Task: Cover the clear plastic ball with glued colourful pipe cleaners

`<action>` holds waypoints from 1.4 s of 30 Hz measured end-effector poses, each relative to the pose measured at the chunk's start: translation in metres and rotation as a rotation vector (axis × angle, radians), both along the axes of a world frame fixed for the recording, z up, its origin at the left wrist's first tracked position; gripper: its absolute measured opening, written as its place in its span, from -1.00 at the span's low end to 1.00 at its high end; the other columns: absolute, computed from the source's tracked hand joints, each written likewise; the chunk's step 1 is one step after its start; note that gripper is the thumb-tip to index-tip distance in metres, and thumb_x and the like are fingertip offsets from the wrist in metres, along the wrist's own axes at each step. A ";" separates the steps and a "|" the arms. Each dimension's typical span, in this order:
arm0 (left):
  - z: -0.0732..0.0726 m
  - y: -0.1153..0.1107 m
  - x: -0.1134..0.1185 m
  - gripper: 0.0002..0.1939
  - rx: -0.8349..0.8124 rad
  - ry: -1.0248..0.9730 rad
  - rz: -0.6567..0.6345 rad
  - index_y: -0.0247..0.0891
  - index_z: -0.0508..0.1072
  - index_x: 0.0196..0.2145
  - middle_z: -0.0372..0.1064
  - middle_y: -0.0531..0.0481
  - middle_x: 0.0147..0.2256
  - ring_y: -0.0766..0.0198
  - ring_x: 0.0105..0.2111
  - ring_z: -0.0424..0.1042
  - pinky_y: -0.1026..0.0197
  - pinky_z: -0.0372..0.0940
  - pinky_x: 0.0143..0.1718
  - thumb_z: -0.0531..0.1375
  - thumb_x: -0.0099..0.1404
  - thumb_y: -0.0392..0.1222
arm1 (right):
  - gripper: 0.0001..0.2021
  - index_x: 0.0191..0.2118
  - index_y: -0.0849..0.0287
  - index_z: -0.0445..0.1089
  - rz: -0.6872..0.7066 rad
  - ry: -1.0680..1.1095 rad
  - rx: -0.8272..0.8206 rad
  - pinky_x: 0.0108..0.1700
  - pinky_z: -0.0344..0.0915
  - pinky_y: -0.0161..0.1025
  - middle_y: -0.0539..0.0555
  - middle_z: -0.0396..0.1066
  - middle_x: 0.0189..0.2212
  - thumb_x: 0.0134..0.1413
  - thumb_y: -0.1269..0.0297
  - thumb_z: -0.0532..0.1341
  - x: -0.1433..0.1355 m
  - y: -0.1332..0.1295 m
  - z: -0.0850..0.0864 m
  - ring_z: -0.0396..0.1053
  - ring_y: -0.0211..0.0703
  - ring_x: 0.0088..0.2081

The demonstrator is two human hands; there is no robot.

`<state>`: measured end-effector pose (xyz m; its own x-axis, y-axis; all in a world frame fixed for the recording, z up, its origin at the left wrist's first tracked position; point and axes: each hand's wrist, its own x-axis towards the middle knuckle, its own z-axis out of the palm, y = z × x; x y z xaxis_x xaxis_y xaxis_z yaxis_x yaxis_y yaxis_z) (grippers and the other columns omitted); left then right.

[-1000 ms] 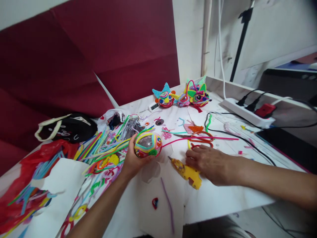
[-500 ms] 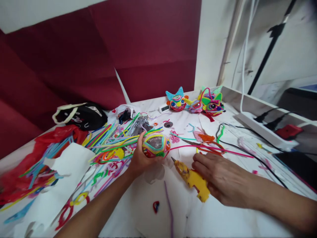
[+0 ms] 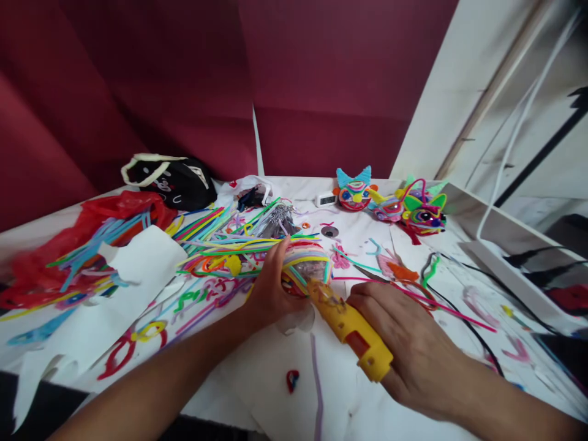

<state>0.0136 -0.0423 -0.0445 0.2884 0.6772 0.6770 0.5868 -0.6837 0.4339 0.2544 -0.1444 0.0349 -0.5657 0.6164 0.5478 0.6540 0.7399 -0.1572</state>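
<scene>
My left hand [image 3: 271, 285] is wrapped round a clear ball [image 3: 313, 267] covered in colourful pipe cleaner strips, held just above the table. In my right hand [image 3: 390, 331] is a yellow hot glue gun [image 3: 351, 334], gripped by its handle. Its nozzle end meets the near side of the ball; the tip itself is hidden. Below them a purple pipe cleaner [image 3: 316, 386] and a small red and blue piece [image 3: 292, 380] lie on white paper. Scissors [image 3: 413, 288] with orange handles lie beyond my right hand.
Bundles of pipe cleaners [image 3: 206, 229], a torn white sheet [image 3: 133, 275] and a red plastic bag [image 3: 50, 245] cover the left. Decorated balls [image 3: 356, 190] and a small white digital display [image 3: 326, 199] stand at the back. A power strip [image 3: 519, 282] with cables lies at right.
The glue gun has moved left and up, from beside the ball to its near side. The ball is turned slightly in my left hand. The camera view has shifted.
</scene>
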 end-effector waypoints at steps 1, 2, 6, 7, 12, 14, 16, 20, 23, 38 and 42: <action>-0.001 0.000 0.000 0.21 0.012 0.006 -0.002 -0.19 -0.11 0.40 0.08 -0.23 0.31 -0.28 0.25 0.19 -0.11 0.19 0.27 0.46 -0.06 0.02 | -0.85 -0.12 0.21 0.31 0.002 -0.003 -0.005 -0.25 0.40 -0.10 0.24 0.41 -0.21 0.22 0.38 0.08 -0.003 0.002 -0.001 0.39 -0.01 -0.24; -0.001 -0.001 0.000 0.19 0.014 0.012 -0.003 -0.20 -0.10 0.40 0.08 -0.23 0.31 -0.29 0.26 0.17 -0.13 0.18 0.27 0.44 -0.05 0.01 | -0.85 -0.12 0.22 0.31 0.004 -0.006 -0.007 -0.25 0.39 -0.09 0.23 0.42 -0.22 0.22 0.38 0.08 -0.005 0.004 -0.002 0.39 -0.01 -0.25; 0.000 -0.003 0.000 0.16 0.002 0.034 0.000 -0.20 -0.09 0.40 0.06 -0.27 0.31 -0.31 0.28 0.14 -0.18 0.18 0.27 0.42 -0.03 -0.07 | -0.86 -0.14 0.23 0.30 -0.004 -0.023 0.019 -0.29 0.34 -0.08 0.24 0.43 -0.22 0.27 0.34 0.05 -0.011 0.009 -0.004 0.38 0.01 -0.24; 0.000 -0.003 0.000 0.16 -0.007 0.041 0.002 -0.20 -0.09 0.40 0.06 -0.28 0.31 -0.30 0.28 0.14 -0.19 0.17 0.27 0.42 -0.04 -0.08 | -0.86 -0.14 0.23 0.30 -0.007 -0.025 0.031 -0.29 0.33 -0.08 0.25 0.43 -0.22 0.28 0.34 0.04 -0.012 0.009 -0.005 0.39 0.02 -0.23; 0.000 -0.003 -0.001 0.19 -0.009 0.038 -0.012 -0.17 -0.11 0.40 0.05 -0.29 0.31 -0.27 0.28 0.14 -0.19 0.15 0.28 0.43 -0.07 -0.11 | -0.86 -0.12 0.22 0.28 -0.016 -0.048 0.054 -0.28 0.30 -0.07 0.22 0.44 -0.24 0.31 0.33 0.02 -0.015 0.010 -0.007 0.38 0.02 -0.22; 0.002 -0.002 -0.001 0.20 -0.010 0.046 -0.019 -0.16 -0.12 0.40 0.05 -0.28 0.31 -0.26 0.27 0.14 -0.18 0.15 0.28 0.43 -0.08 -0.12 | -0.86 -0.12 0.21 0.27 -0.005 -0.053 0.050 -0.27 0.29 -0.06 0.21 0.44 -0.25 0.30 0.33 0.01 -0.015 0.011 -0.008 0.37 0.03 -0.22; 0.003 -0.002 -0.001 0.20 -0.006 0.058 -0.030 -0.16 -0.12 0.40 0.06 -0.28 0.30 -0.25 0.27 0.15 -0.16 0.16 0.27 0.43 -0.08 -0.12 | -0.86 -0.11 0.20 0.26 0.001 -0.057 0.043 -0.25 0.29 -0.05 0.20 0.43 -0.26 0.29 0.35 0.01 -0.016 0.011 -0.009 0.36 0.03 -0.22; 0.006 -0.002 -0.001 0.18 -0.009 0.079 -0.026 -0.17 -0.11 0.40 0.08 -0.27 0.29 -0.24 0.26 0.16 -0.13 0.17 0.28 0.42 -0.06 -0.11 | -0.86 -0.11 0.18 0.25 -0.015 -0.041 0.030 -0.23 0.27 -0.04 0.18 0.42 -0.29 0.31 0.33 0.01 -0.017 0.012 -0.011 0.35 0.02 -0.22; 0.006 -0.002 -0.001 0.16 -0.035 0.106 -0.010 -0.17 -0.10 0.39 0.07 -0.27 0.29 -0.27 0.27 0.14 -0.15 0.16 0.28 0.41 -0.05 -0.10 | -0.87 -0.13 0.17 0.25 -0.016 -0.031 0.000 -0.23 0.25 -0.04 0.16 0.39 -0.30 0.31 0.31 0.01 -0.016 0.012 -0.013 0.33 0.01 -0.25; 0.001 0.000 -0.002 0.19 -0.027 0.087 0.002 -0.16 -0.09 0.40 0.08 -0.26 0.30 -0.28 0.28 0.13 -0.18 0.13 0.30 0.44 -0.06 -0.06 | -0.89 -0.14 0.16 0.21 -0.024 -0.043 -0.037 -0.21 0.17 -0.02 0.13 0.35 -0.32 0.24 0.32 0.04 -0.012 0.010 -0.017 0.25 0.01 -0.30; 0.000 0.002 -0.002 0.23 -0.010 0.078 -0.021 -0.15 -0.13 0.41 0.07 -0.26 0.30 -0.28 0.27 0.14 -0.18 0.14 0.29 0.45 -0.08 -0.06 | -0.89 -0.14 0.15 0.21 -0.034 -0.056 -0.005 -0.19 0.15 -0.02 0.14 0.36 -0.31 0.23 0.36 0.03 -0.011 0.010 -0.016 0.28 0.02 -0.27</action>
<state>0.0114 -0.0404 -0.0440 0.3543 0.6769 0.6452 0.6050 -0.6920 0.3939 0.2434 -0.1344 0.0187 -0.5740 0.6384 0.5127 0.6868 0.7164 -0.1232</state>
